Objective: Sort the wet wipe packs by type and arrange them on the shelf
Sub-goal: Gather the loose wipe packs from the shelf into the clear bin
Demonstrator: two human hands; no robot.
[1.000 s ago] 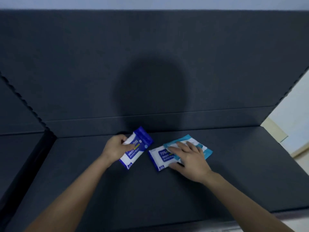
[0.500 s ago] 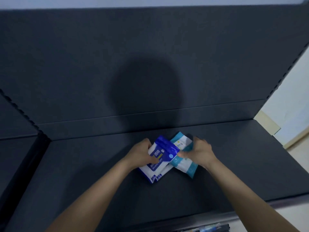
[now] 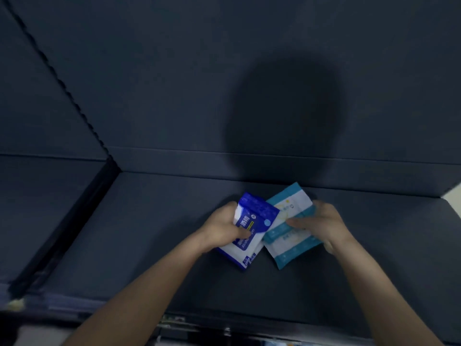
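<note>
Dark blue and white alcohol wipe packs (image 3: pixel 252 228) are stacked in my left hand (image 3: pixel 223 228), which grips them from the left, thumb across the top pack. Beside them to the right are light teal and white wipe packs (image 3: pixel 290 233), overlapping one another, and my right hand (image 3: pixel 321 224) grips them from the right side. The two bundles touch along their inner edges. Both are held just over the dark grey shelf board (image 3: pixel 154 236), near its back wall. How many packs each hand holds is hard to tell.
The shelf has a dark back panel (image 3: pixel 174 83) and a black upright divider (image 3: pixel 67 221) on the left, with another bay beyond it. The shelf's front lip (image 3: pixel 249 318) runs along the bottom. A pale wall shows at the far right edge.
Both hands have gathered the packs off the shelf. The blue packs went into my left hand and the teal ones into my right. The view has also shifted right.
</note>
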